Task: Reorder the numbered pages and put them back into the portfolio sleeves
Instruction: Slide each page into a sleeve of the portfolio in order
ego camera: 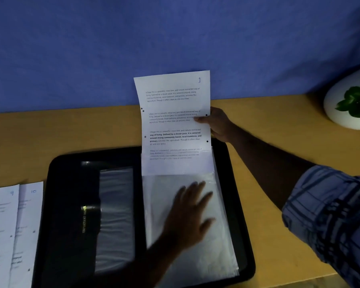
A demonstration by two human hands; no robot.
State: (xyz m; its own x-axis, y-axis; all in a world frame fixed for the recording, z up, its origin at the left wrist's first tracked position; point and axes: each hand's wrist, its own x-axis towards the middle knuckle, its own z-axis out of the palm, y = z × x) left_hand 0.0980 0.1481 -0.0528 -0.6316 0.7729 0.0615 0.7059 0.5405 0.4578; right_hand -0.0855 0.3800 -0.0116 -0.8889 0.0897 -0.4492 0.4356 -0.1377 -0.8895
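Now pg (172, 104) edge in R grip (217, 124).

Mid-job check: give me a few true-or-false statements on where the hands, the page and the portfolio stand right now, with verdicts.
1. The right hand pinches the right edge of the page. True.
2. The left hand is lifted clear of the sleeve. False: it lies on the sleeve with fingers spread.
3. The page is fully inside the sleeve. False: only its lower end is in, and most of it sticks out above.
4. The loose pages marked 9 and 10 lie on the table, left of the portfolio. True.
5. The portfolio is closed. False: it lies open.
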